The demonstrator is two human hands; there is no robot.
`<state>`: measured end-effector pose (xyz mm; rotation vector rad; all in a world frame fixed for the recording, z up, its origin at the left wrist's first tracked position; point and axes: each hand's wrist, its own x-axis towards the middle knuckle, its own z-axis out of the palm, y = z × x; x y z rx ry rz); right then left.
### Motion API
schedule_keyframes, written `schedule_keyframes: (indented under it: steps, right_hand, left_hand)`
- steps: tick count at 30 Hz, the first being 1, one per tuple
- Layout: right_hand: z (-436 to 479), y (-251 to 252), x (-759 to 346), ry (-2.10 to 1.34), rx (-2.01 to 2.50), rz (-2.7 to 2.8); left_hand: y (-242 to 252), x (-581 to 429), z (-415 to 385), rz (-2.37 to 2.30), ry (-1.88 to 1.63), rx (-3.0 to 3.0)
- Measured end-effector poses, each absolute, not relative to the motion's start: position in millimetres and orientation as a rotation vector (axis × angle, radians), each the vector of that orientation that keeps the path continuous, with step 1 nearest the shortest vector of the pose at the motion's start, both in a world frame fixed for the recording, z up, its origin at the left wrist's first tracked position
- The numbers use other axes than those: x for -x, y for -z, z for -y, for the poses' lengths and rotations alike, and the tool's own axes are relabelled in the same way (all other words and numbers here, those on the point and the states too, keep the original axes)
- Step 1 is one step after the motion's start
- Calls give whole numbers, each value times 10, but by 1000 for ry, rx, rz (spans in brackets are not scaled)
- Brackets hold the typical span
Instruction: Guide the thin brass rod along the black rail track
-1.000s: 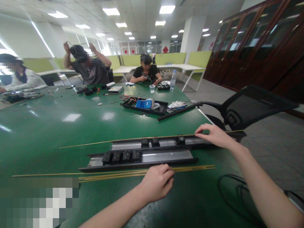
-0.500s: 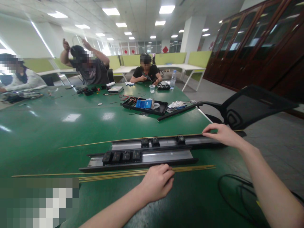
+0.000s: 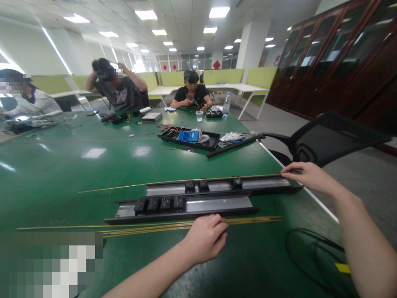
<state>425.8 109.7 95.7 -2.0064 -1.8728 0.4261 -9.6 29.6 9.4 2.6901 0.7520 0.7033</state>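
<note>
My right hand point(image 3: 305, 176) pinches the right end of a thin brass-coloured rod point(image 3: 173, 181). This rod lies along the far edge of the back channel point(image 3: 214, 187), a black-sided rail with a grey floor and three small black blocks point(image 3: 203, 185) in it. Nearer to me, a second channel point(image 3: 217, 203) holds a row of several black blocks point(image 3: 165, 203) at its left. My left hand point(image 3: 207, 238) rests on the table, fingers curled, against a bundle of similar rods point(image 3: 155, 229). Its fingertips are hidden, so what they may hold does not show.
A black tray point(image 3: 207, 145) with a blue item point(image 3: 188, 135) stands beyond the channels, gloves point(image 3: 232, 138) beside it. A black chair point(image 3: 328, 136) stands at the right table edge. A cable point(image 3: 288, 248) loops at front right. Three people sit across the table.
My right hand has moved right along the rod to the end of the back channel. My left hand stays put. Across the table, one person's raised hands have come down towards the head.
</note>
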Motion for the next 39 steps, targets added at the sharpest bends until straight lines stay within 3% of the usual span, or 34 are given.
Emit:
schedule_keyframes:
  steps: [39]
  right_hand:
    - [-1094,-860,-4746,-276,2226,1741]
  left_hand:
    - [-112,109,-303,-748,-690,-2703]
